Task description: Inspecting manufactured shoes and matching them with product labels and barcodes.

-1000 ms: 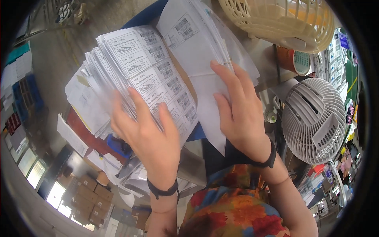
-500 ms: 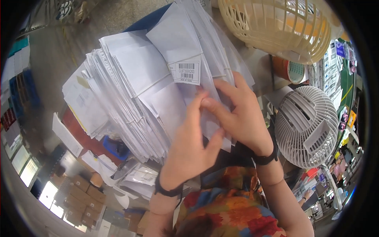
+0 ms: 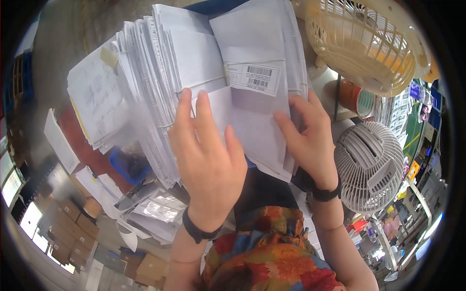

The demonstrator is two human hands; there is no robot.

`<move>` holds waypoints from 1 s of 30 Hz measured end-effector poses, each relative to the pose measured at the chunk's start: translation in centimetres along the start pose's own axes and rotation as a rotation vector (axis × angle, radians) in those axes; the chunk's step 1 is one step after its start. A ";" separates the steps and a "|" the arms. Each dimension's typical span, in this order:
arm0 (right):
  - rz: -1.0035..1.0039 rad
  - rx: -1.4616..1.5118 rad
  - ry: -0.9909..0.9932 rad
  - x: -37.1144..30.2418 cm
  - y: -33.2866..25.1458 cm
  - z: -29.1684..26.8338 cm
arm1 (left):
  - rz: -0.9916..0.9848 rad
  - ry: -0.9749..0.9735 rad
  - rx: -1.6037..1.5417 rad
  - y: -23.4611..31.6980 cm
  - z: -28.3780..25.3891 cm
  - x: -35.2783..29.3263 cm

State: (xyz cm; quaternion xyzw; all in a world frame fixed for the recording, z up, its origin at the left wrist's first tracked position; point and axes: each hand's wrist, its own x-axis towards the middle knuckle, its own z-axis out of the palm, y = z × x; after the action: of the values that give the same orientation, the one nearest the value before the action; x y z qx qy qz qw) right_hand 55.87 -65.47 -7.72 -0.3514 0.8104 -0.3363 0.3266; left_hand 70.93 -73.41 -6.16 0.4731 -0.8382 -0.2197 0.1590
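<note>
Bundles of folded white paper stand packed side by side in front of me, bound with thin bands. Against the left-hand bundles (image 3: 167, 63) my left hand (image 3: 211, 160) rests, its fingers spread over the paper edges. A right-hand bundle (image 3: 252, 39) leans apart from them, leaving a V-shaped gap. A white barcode label (image 3: 257, 77) sits on that bundle, under its band. My right hand (image 3: 310, 140) touches the bundle's right edge, thumb and index finger apart on the paper; its other fingertips are partly hidden. Part of a blue container (image 3: 213, 7) shows behind the papers.
A cream plastic basket (image 3: 359, 43) stands at the far right, near a roll of tape (image 3: 357, 97). A white fan (image 3: 371, 167) is beside my right forearm. Handwritten sheets (image 3: 99, 97) and a blue tray (image 3: 128, 165) lie on the left. Cardboard boxes (image 3: 73, 228) are stacked lower left.
My hands were close together over the gap with fingertips near each other. They have separated, the left onto the left-hand bundles, the right to the right-hand bundle's edge. The gap shows more openly.
</note>
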 end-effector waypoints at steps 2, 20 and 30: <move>-0.021 -0.001 0.024 0.0 0.1 0.2 | -0.010 -0.097 0.048 0.9 -0.2 0.3; 0.022 0.090 -0.018 0.4 0.5 0.5 | 0.011 0.030 0.363 2.1 2.5 1.0; 0.100 0.067 -0.042 0.0 0.7 0.4 | 0.010 -0.128 -0.213 1.6 0.9 0.9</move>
State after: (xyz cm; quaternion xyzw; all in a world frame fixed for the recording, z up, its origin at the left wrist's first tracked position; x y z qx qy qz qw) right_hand 55.94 -65.17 -8.49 -0.3063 0.8083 -0.3390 0.3714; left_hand 68.90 -73.24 -6.08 0.4342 -0.8210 -0.3364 0.1556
